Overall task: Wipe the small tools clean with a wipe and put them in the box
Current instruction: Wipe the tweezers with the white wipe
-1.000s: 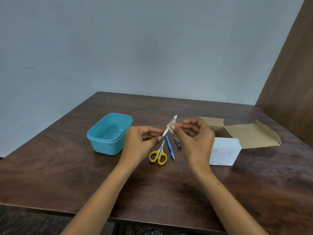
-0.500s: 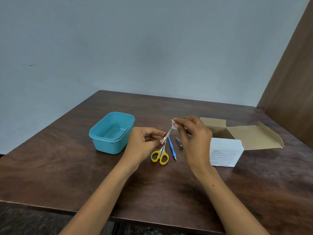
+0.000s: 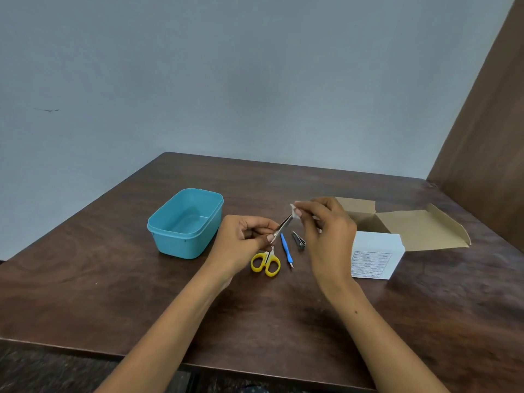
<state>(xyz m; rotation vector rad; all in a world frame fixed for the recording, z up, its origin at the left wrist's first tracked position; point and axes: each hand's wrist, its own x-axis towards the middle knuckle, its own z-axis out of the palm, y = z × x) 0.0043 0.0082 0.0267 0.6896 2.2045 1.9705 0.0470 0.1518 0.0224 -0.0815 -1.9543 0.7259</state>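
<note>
Progress is early: the left hand (image 3: 243, 236) grips 1 slim metal tool (image 3: 283, 226), the right hand (image 3: 326, 225) pinches the wipe (image 3: 295, 212) on its tip, right of the empty teal box (image 3: 184, 222), and 3 tools await there, on the surface (image 3: 113, 279).

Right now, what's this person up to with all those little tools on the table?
The person is cleaning a thin metal tool: the left hand pinches its lower end while the right hand pinches a small white wipe around its tip. Yellow scissors, a blue-handled tool and nail clippers lie on the table. The teal box looks empty so far.
</note>
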